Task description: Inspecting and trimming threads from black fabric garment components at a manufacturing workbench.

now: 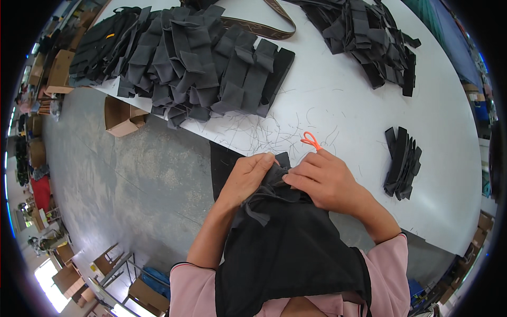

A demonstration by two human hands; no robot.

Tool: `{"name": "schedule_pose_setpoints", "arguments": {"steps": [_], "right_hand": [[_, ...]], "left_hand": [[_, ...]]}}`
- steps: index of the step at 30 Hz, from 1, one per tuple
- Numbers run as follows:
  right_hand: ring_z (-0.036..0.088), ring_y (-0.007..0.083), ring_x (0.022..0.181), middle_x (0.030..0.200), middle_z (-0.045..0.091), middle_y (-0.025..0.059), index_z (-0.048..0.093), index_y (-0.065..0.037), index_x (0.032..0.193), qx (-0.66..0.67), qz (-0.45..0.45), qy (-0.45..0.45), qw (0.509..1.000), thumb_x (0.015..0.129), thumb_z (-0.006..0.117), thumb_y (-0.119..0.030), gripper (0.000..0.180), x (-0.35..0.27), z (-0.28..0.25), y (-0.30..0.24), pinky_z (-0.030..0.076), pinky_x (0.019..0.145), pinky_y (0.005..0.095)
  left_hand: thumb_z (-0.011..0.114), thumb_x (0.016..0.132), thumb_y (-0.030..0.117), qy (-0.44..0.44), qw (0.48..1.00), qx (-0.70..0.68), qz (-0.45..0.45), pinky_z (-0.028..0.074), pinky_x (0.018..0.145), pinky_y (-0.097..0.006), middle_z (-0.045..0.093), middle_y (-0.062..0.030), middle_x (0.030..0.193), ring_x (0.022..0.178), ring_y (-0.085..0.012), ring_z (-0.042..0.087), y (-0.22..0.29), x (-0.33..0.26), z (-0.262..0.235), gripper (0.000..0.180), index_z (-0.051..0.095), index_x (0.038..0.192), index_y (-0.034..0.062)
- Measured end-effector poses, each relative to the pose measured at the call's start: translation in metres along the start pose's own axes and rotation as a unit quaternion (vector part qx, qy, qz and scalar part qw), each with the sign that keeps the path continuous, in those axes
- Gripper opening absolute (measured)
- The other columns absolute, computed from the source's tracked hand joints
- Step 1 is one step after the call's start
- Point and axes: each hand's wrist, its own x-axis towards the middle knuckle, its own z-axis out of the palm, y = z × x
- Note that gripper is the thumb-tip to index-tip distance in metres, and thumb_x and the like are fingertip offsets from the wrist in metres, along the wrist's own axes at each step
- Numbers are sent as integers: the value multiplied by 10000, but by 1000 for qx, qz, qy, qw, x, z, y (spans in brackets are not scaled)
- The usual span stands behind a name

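Close in front of my black apron, a dark grey fabric piece [274, 178] is bunched between both hands, with a loose strip hanging down. My left hand [247, 177] is closed on its left side, thumb on top. On the other side my right hand [323, 178] pinches the fabric between thumb and fingers. An orange looped handle [310, 140], like that of small scissors, sticks up from behind the right hand's fingers; its blades are hidden. Both hands are at the near edge of the white table [338, 116].
Loose thread ends [269, 132] lie beyond my hands. A large heap of dark grey fabric pieces [195, 63] covers the far left, beside a patterned strap [259, 26]. More dark strips [364, 42] lie far right, and a small stack [403, 164] nearer. A cardboard box [121, 117] stands below the table.
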Motion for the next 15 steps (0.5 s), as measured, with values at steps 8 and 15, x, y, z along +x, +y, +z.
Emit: {"name": "schedule_pose_setpoints", "arguments": {"steps": [8, 15], "right_hand": [[517, 181, 692, 747, 536, 14, 626, -61, 873, -8, -2, 54, 999, 640, 624, -35, 234, -9, 11, 0, 402, 601, 290], [537, 210, 660, 738, 578, 35, 645, -54, 872, 130, 143, 155, 969, 639, 703, -12, 244, -16, 15, -14, 439, 599, 321]], "left_hand": [[499, 958, 333, -4, 999, -32, -22, 391, 565, -169, 555, 49, 715, 643, -10, 470, 0, 1, 2, 357, 617, 854, 12], [504, 956, 335, -18, 999, -24, -27, 397, 571, -172, 562, 45, 719, 644, -13, 476, -5, -1, 1, 358, 619, 850, 13]]}}
